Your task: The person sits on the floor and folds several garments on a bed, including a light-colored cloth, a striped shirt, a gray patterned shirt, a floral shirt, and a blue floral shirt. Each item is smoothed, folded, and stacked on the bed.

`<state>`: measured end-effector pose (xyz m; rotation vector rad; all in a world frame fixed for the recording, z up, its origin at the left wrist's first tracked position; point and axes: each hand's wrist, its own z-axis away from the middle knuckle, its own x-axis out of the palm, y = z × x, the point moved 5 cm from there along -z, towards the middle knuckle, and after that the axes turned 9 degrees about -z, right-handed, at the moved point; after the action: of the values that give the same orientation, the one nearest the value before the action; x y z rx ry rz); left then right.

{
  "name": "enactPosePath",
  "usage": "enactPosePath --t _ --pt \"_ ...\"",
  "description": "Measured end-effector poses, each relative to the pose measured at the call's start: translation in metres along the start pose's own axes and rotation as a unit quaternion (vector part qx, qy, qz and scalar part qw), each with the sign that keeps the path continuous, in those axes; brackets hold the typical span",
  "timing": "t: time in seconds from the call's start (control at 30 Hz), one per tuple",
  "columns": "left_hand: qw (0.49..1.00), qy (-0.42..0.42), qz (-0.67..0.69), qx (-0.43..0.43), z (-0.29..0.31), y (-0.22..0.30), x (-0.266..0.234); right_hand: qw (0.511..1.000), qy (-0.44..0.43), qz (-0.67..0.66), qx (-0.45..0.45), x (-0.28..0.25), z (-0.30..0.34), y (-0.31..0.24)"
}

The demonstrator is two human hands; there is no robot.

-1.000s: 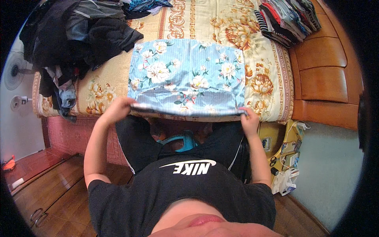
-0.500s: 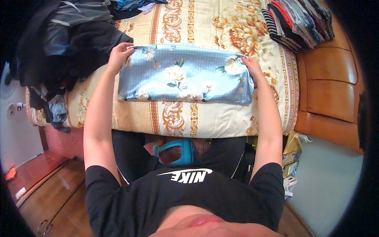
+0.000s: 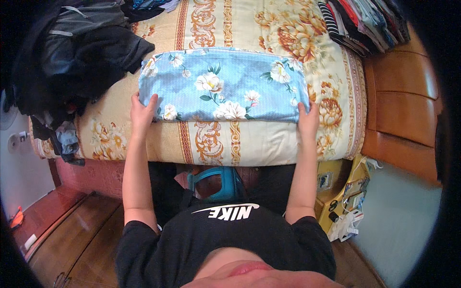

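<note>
A light blue cloth [image 3: 187, 98] with white flowers and green leaves lies folded into a wide rectangle on the patterned bedspread [image 3: 269, 144]. My left hand [image 3: 142, 111] is at its near left corner, thumb on top and fingers at the side edge. At the near right corner, my right hand [image 3: 308, 117] has its thumb on the cloth and its fingers along the outer edge. Both hands hold these corners, though the undersides of the fingers are hidden. Whether the cloth is a garment or a cover, I cannot tell.
Dark clothes [image 3: 91, 57] lie heaped at the left. A stack of folded clothes [image 3: 362, 26] is at the far right, by a brown leather headboard-like panel [image 3: 401, 96]. A blue plastic stool [image 3: 225, 182] is below the bed's near edge. Yellow boxes [image 3: 341, 197] stand at the lower right.
Both hands have come from the cloth's far corners to its near corners. The cloth now lies flatter, with less shine, and its far edge is slightly farther away.
</note>
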<state>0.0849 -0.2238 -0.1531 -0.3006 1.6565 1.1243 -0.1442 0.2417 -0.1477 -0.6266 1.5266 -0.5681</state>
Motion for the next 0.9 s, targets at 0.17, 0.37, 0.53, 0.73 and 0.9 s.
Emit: enactPosePath --t 0.17,0.37,0.53,0.73,0.9 --pt "0.997 -0.046 0.029 -0.055 -0.029 -0.052 0.021 0.998 0.012 -0.036 0.059 0.006 -0.011 0.031" --pt "0.963 -0.172 0.180 -0.107 -0.033 -0.024 0.010 0.984 0.095 0.055 -0.141 0.003 -0.007 -0.042" --pt "0.971 -0.171 0.148 -0.077 -0.041 -0.017 0.019 0.925 -0.166 0.145 -0.310 0.126 0.016 -0.129" --pt "0.967 -0.159 0.121 -0.160 -0.053 -0.037 0.026 0.937 -0.135 0.169 -0.276 0.164 -0.019 -0.139" --pt "0.967 -0.180 0.089 -0.157 -0.055 -0.034 0.029 0.933 -0.108 0.175 -0.296 0.160 0.008 -0.169"
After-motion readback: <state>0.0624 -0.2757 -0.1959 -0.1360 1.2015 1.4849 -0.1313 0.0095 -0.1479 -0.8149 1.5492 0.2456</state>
